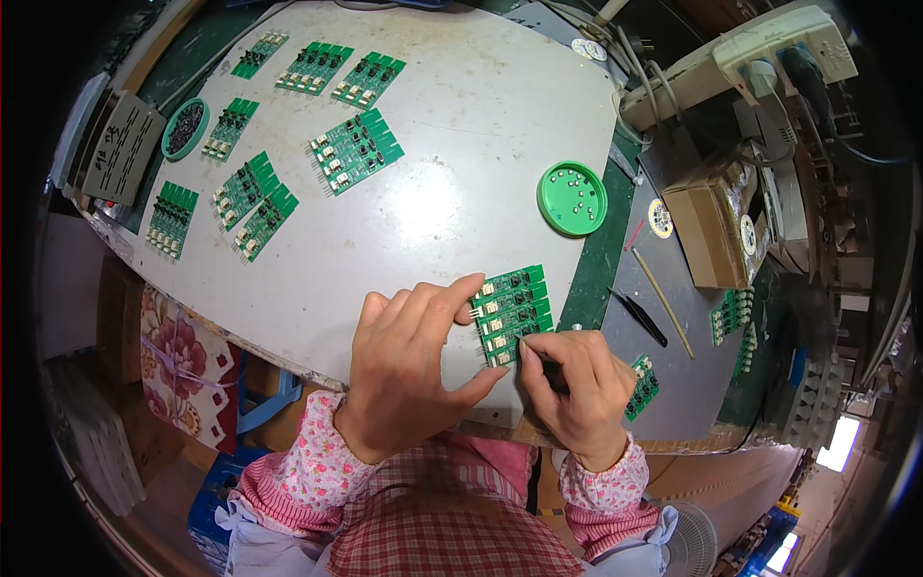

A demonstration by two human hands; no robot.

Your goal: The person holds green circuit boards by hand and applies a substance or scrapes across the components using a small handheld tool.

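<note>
A green circuit board panel point(511, 315) with white connectors and small black parts lies near the front of the grey work surface. My left hand point(409, 361) grips it at its left edge, index finger at the upper corner and thumb at the lower one. At the panel's lower right, my right hand point(582, 385) is closed in a pinch, fingertips touching or nearly touching the board. Something dark shows between those fingers, too hidden to name. Right of the panel stands a green round lid point(544, 213) holding several tiny pale parts.
Several more board panels point(356, 151) lie at the far left, beside a green dish point(169, 144) of dark parts. On the right are black tweezers point(642, 319), a thin stick point(663, 303), another board point(642, 388), a cardboard box point(707, 231) and a power strip point(784, 48).
</note>
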